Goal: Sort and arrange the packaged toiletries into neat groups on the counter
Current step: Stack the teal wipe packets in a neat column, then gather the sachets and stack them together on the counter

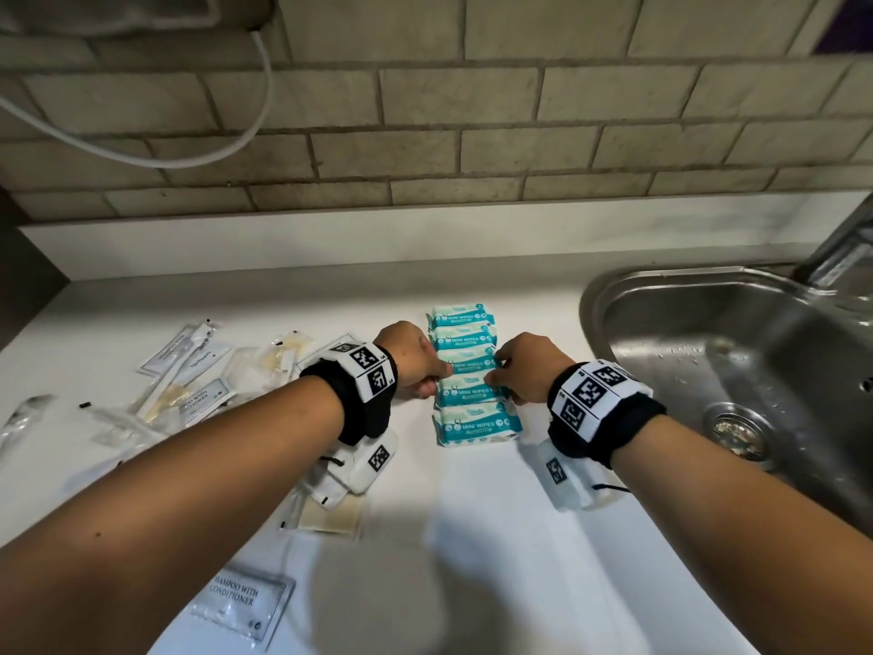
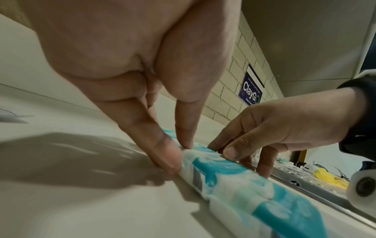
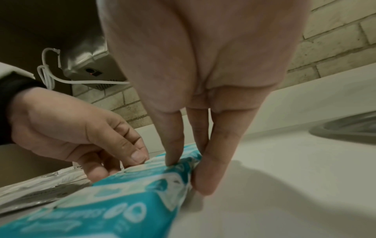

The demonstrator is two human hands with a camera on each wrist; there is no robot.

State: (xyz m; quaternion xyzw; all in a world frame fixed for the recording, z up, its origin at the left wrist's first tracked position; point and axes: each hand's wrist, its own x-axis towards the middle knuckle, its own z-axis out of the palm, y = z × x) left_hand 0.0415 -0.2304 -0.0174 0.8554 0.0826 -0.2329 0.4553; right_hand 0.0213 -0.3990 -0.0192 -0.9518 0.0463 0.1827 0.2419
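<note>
Several teal and white mini wipes packs (image 1: 477, 425) lie in a straight column on the white counter (image 1: 472, 536), running away from me. My left hand (image 1: 432, 378) pinches the left end of a pack in the middle of the column (image 1: 472, 366). My right hand (image 1: 493, 373) pinches that pack's right end. In the left wrist view, the left hand (image 2: 183, 154) nips the pack (image 2: 223, 170) between thumb and forefinger. In the right wrist view, the right hand (image 3: 183, 170) pinches the crimped end of the same pack (image 3: 132, 185). The pack rests on the counter.
A loose pile of clear sachets and toothbrush packets (image 1: 189, 380) lies left of the wipes. One shampoo sachet (image 1: 241, 602) sits near the front edge and a beige sachet (image 1: 330, 512) under my left wrist. A steel sink (image 1: 609, 300) and tap (image 1: 841, 248) are on the right.
</note>
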